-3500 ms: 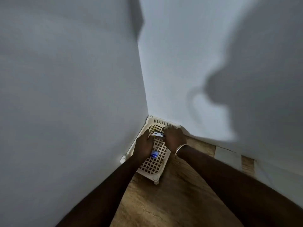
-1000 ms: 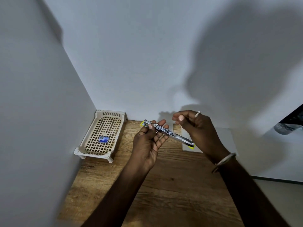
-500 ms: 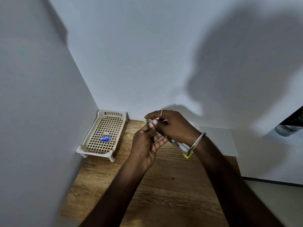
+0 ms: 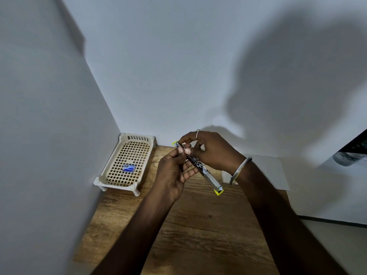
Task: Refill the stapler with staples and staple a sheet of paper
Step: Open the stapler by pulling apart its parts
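Observation:
A slim metal stapler [image 4: 206, 173] with yellow-green ends is opened out flat and held above the wooden table, slanting from upper left to lower right. My left hand [image 4: 172, 173] cradles its upper half from below, thumb on top. My right hand [image 4: 208, 149] pinches the stapler's upper end with its fingertips. A small blue staple box [image 4: 128, 168] lies in the cream lattice basket [image 4: 111, 171] at the left. A white sheet of paper [image 4: 268, 171] lies flat behind my right wrist.
The wooden table [image 4: 198, 231] sits in a corner of white walls, with one wall close on the left. A dark object [image 4: 349, 155] shows at the right edge. The table's right edge runs just past the paper.
The hands lifted the stapler out of the basket and brought it over the table. My right hand moved from the stapler's lower end to its upper end. The staple box stayed in the basket.

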`<state>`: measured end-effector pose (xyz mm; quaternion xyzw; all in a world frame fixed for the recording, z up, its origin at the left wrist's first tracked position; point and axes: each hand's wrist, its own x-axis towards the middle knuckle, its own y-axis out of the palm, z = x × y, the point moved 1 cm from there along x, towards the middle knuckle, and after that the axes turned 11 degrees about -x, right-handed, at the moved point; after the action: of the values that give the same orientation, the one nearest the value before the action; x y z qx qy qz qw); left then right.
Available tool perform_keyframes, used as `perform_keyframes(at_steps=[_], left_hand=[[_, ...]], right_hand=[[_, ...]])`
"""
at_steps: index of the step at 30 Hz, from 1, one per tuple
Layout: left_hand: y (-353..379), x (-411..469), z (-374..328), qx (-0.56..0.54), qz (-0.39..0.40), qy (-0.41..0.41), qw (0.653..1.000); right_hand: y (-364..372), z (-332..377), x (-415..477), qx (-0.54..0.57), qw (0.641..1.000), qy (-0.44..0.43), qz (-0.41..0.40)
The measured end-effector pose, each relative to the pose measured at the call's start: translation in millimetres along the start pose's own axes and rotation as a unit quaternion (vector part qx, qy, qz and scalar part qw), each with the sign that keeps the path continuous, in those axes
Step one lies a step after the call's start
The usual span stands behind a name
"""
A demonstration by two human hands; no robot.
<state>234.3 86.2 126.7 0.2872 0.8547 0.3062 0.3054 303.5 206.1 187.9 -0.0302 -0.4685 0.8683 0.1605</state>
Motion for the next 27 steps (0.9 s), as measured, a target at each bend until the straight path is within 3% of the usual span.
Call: perform_keyframes(at_steps=[11,27], left_hand=[[1,-2,4,0.029,-0.017,-0.024,0.999],[11,5,13,0.036,-0.033,-0.058,0.997]], right_hand=[[-6,1,1,-0.03,0.997,-0.008,0.065],[6,-14,-21,-0.026,1.0,-0.011,-0.01]])
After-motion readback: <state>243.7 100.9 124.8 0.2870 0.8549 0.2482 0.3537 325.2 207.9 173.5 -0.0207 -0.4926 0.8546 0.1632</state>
